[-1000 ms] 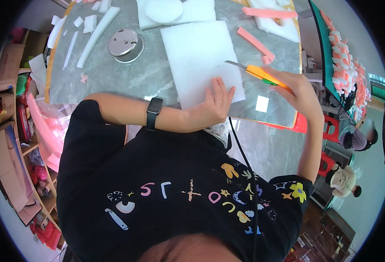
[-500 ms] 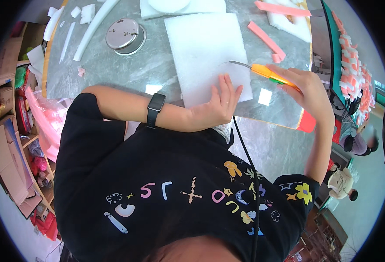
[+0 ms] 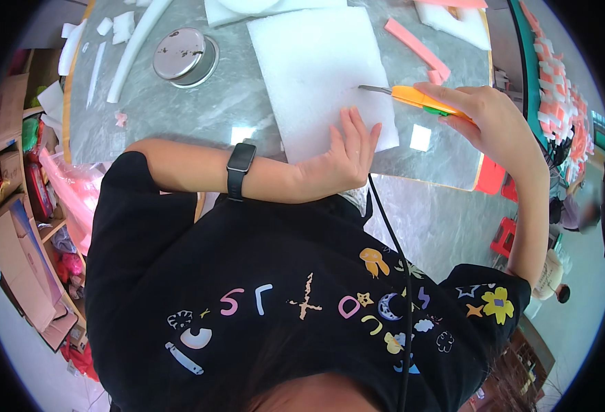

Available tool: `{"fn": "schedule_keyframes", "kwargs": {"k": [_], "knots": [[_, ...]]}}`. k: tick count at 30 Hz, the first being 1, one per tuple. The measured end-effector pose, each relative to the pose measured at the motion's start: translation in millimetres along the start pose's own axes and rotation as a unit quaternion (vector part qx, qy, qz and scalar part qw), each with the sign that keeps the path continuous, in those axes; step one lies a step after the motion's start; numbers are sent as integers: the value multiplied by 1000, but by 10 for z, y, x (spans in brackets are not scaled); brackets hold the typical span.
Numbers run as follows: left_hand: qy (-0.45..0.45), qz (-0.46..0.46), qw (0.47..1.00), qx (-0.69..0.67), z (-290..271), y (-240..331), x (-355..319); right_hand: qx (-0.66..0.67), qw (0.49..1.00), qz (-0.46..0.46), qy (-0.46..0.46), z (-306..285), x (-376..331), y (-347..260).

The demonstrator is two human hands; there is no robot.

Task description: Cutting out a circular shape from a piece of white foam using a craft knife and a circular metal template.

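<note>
- We find the white foam sheet (image 3: 309, 58) lying flat on the grey marbled table (image 3: 192, 117), near the edge closest to the wearer.
- Left hand (image 3: 347, 154): fingers stretched out over the sheet's lower right part, grasping nothing; we note a dark watch (image 3: 241, 165) on this wrist.
- Right hand (image 3: 488, 120): fingers closed around a yellow-orange utility knife (image 3: 419, 99) with a green slider, right of the sheet.
- Blade (image 3: 374, 89) out, pointing left over the sheet, just beyond the left fingertips; we cannot tell whether its tip touches the foam.
- Left of the sheet we log a round metal tin (image 3: 182, 55) and, farther left, a long white foam strip (image 3: 134, 51).
- Right of the sheet, we see a pink foam strip (image 3: 414, 47) lying slantwise.
- A black cable (image 3: 388, 233) hangs down across the wearer's shirt (image 3: 199, 275).
</note>
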State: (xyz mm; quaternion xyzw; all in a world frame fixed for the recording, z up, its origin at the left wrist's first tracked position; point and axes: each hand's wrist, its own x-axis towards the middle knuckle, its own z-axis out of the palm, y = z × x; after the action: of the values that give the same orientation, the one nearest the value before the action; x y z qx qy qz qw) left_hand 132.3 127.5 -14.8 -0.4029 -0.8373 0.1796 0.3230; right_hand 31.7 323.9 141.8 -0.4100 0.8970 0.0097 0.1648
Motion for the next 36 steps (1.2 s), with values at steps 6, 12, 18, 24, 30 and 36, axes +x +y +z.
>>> {"fn": "schedule_keyframes", "kwargs": {"k": [6,12,18,24,30,36], "knots": [[-3,-16,1000,-17,-3,23,5,63,993,93,-48,-66,-59,-141],[4,-22,1000,-22,3,35,8,108,983,148,-13,35,-206,-298],[0,-29,1000,-1,6,21,12,105,972,206,-53,20,-260,-393],[4,-9,1000,-28,27,-63,25,98,976,194,-25,-92,-279,-395],[9,7,999,-32,5,-73,25,140,974,177,-30,-4,-281,-215],[6,7,999,-35,-29,-10,-4,245,957,156,-19,162,-345,-179]]}}
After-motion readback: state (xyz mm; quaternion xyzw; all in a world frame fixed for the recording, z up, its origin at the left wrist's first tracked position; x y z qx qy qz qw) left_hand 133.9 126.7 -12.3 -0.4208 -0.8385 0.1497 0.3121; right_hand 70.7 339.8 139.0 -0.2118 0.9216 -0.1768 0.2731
